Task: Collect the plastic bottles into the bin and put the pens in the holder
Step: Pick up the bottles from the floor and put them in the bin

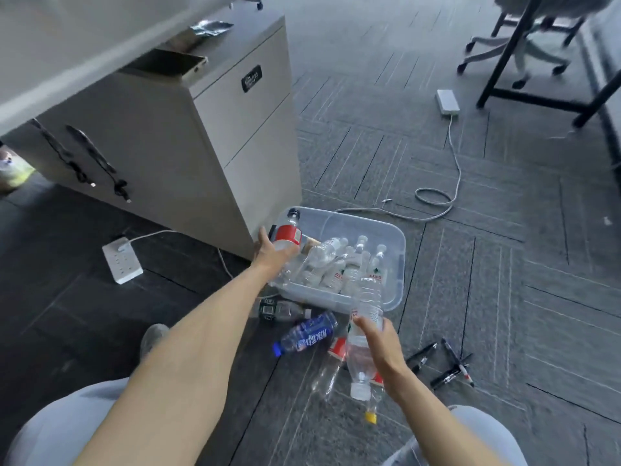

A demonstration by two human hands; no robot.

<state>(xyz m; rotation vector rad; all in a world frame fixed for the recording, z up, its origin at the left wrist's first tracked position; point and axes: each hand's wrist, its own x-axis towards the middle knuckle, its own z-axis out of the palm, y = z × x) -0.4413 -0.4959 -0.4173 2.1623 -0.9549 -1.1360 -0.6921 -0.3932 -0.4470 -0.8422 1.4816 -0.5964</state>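
Observation:
A clear plastic bin [398,260] sits on the carpet and holds several clear bottles [339,267]. My left hand [268,252] grips a red-labelled bottle [287,233] over the bin's left end. My right hand [381,348] holds a clear bottle [364,331] with a white cap pointing toward me, just in front of the bin. On the floor between lie a blue bottle [307,336], a dark-labelled bottle [279,311], a red-labelled clear bottle [331,364] and one with a yellow cap [370,417]. Several black pens [443,363] lie to the right. No holder is visible.
A grey drawer cabinet [215,136] stands right behind the bin's left corner. White power strips lie on the floor at left [122,260] and far back [447,101], the back one with a looped cable [433,196]. An office chair base [514,62] and desk legs are far right.

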